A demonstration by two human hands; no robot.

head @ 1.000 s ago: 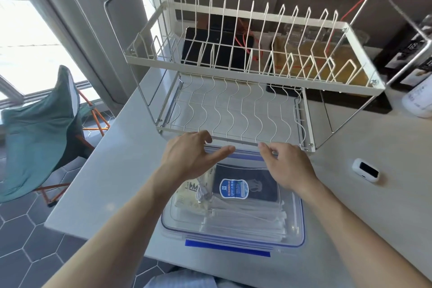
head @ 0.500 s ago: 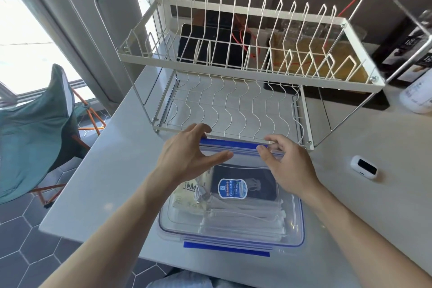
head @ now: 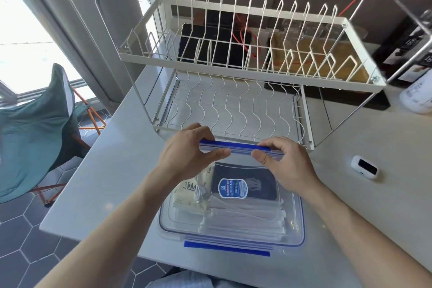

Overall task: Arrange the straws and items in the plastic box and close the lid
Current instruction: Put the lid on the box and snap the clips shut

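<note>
A clear plastic box [head: 295, 236] with a blue-trimmed lid stands at the table's near edge. Inside lie several wrapped straws [head: 243, 220], a dark packet with a blue label [head: 245, 184], a beige packet [head: 189, 194] and a white cable. My left hand [head: 187, 154] and my right hand [head: 285, 159] both pinch the lid's far blue latch flap [head: 236, 146], which is lifted above the box's far rim. The near blue latch flap [head: 226, 248] sticks out flat toward me.
A white two-tier wire dish rack [head: 252, 72] stands just behind the box. A small white device [head: 364, 166] lies on the table at the right, a white bottle [head: 418, 96] at the far right. A teal folding chair [head: 35, 128] stands on the floor at the left.
Both hands have taken hold of the far latch flap and raised it; its blue strip now shows between my fingers. The camera has tilted slightly.
</note>
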